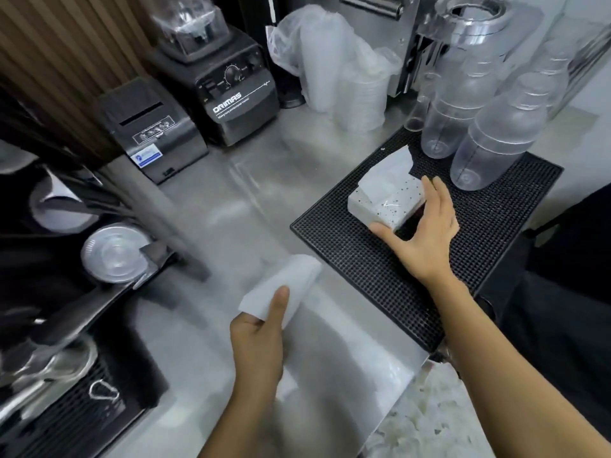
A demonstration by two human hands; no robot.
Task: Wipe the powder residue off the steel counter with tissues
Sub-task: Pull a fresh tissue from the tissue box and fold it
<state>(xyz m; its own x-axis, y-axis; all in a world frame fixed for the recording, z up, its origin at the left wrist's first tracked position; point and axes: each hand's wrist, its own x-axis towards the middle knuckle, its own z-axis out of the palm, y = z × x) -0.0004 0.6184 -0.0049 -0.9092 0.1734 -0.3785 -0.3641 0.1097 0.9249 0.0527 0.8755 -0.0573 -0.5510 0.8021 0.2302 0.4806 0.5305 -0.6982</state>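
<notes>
The steel worktop [251,200] fills the middle of the view. It is hard, smooth and probably slick, so a tissue should glide over it and needs pressing flat to pick anything up. Motion blur and glare hide the powder residue, so I cannot tell where it lies.

At 3 o'clock on the worktop sits a black studded bar mat [347,259]. It looks rubbery and grippy, and should keep whatever stands on it from sliding.

The tissue pack [380,200] lies on the mat, toward 2 o'clock from the centre. It is a soft, light block in thin film, with one sheet standing up from its slot. The pack would lift or skid if a sheet were tugged, so it is best steadied by its short end. The right hand [426,233] does that. Its grip spans the end, with the thumb against the near corner and the fingers on the far edge.

The loose tissue [291,276] is the smallest thing. It hangs over the worktop toward 6 o'clock, just off the mat's 9 o'clock edge. It is nearly weightless, limp and easily torn, more so if it gets damp. The left hand [258,338] has its grip clamped on the tissue's near edge, thumb on top. A pinch at the edge leaves the sheet flapping, so for wiping it would likely serve better folded into a pad under flat fingers.
</notes>
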